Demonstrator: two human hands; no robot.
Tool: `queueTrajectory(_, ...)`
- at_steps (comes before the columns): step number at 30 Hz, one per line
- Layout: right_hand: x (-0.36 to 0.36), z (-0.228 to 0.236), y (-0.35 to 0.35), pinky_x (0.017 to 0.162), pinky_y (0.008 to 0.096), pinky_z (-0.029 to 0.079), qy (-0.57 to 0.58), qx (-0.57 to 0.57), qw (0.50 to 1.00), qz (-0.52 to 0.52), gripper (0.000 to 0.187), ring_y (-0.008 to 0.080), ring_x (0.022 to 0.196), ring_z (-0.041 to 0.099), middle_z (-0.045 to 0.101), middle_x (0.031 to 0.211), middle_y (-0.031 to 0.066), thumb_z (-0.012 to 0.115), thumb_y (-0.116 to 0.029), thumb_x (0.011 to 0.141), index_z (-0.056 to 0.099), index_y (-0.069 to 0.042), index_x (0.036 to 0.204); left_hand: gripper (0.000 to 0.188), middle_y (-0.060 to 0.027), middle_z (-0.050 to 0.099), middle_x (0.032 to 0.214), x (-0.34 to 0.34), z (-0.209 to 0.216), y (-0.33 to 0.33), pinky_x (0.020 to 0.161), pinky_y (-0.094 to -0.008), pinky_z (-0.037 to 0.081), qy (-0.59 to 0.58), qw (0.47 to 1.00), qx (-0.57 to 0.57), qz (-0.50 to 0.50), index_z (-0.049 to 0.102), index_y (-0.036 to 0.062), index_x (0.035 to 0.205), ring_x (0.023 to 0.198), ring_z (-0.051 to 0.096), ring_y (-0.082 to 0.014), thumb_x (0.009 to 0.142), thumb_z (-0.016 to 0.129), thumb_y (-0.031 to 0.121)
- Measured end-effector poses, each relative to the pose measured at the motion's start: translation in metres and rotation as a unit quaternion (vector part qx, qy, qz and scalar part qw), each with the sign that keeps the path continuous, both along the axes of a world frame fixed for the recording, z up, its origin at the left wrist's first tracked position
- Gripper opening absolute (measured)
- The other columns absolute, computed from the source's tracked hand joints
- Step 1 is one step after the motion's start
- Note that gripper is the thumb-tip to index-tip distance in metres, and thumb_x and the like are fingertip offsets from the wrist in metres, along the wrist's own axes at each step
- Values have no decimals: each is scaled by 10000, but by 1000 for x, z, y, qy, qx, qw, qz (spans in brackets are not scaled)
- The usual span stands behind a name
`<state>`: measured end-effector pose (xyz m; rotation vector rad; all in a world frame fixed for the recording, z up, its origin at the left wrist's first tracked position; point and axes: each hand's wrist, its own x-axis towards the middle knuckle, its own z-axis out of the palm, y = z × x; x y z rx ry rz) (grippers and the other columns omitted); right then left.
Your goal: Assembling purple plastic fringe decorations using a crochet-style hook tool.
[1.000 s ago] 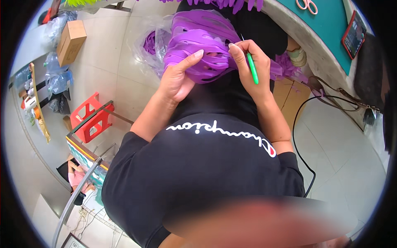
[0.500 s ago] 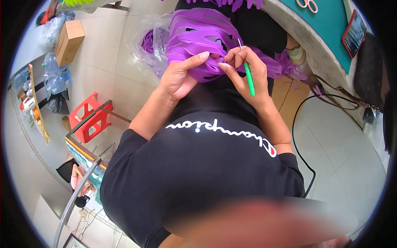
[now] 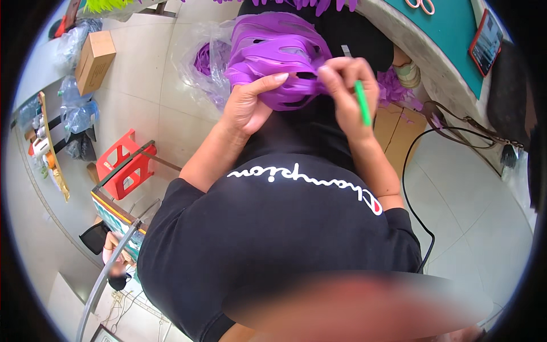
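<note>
A bunched purple sheet material [image 3: 273, 51], slit into strips with long openings, lies over my lap. My left hand [image 3: 250, 105] is closed on its near edge, thumb on top and the fingers partly hidden beneath. In my right hand [image 3: 353, 94] is a slim green-handled tool [image 3: 363, 104], its handle pointing back toward me. A metal end shows beyond the fingers, too blurred to tell its kind. The right thumb and fingertip meet at the right edge of the purple sheet, where a strip seems pinched and stretched.
A clear plastic bag [image 3: 196, 62] with purple pieces sits left of my lap. On the green-topped table [image 3: 450, 34] are pink-handled scissors [image 3: 421, 4] and a phone [image 3: 486, 45]. A red stool [image 3: 122, 165] and cardboard box [image 3: 96, 62] stand left. A black cable [image 3: 405, 171] runs at right.
My right hand has moved right, away from the left hand, drawing the sheet's edge with it; the green tool has moved along. My left hand has hardly moved.
</note>
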<state>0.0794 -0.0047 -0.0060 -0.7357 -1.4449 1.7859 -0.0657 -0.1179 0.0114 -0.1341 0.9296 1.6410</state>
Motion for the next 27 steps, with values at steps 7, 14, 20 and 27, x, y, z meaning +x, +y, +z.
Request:
queueTrajectory(7, 214, 7, 140, 714, 342, 513, 192, 54, 858, -473, 77, 232, 726, 587, 608, 768, 145, 579, 51, 832, 596, 68, 759, 200, -120, 637, 1096, -17, -25, -25, 991, -428, 440, -69, 995, 48, 61, 614, 73, 947, 1077, 588, -264, 805, 586, -66)
queueTrajectory(14, 347, 48, 150, 562, 313, 447, -17, 284, 620, -731, 52, 213, 650, 558, 565, 698, 105, 615, 2, 814, 565, 6, 826, 246, -166, 614, 1131, -28, -33, -29, 1022, -503, 400, -126, 988, 23, 81, 587, 15, 1008, 1111, 567, -319, 785, 503, -46)
queueTrajectory(20, 204, 55, 109, 784, 246, 442, -467, 258, 827, -175, 205, 119, 833, 553, 637, 883, 47, 631, -197, 912, 600, 0, 865, 299, -159, 618, 1115, -20, -5, -6, 998, -447, 438, -120, 992, -4, 38, 576, 3, 1126, 1069, 593, -299, 834, 617, 56)
queueTrajectory(27, 102, 29, 83, 667, 289, 472, -124, 295, 942, -100, 233, 168, 711, 571, 637, 850, 125, 617, -157, 880, 466, -47, 741, 352, -136, 653, 1047, -8, -15, -11, 943, -411, 484, -5, 997, -74, -7, 583, -11, 1141, 982, 631, -257, 804, 679, 32)
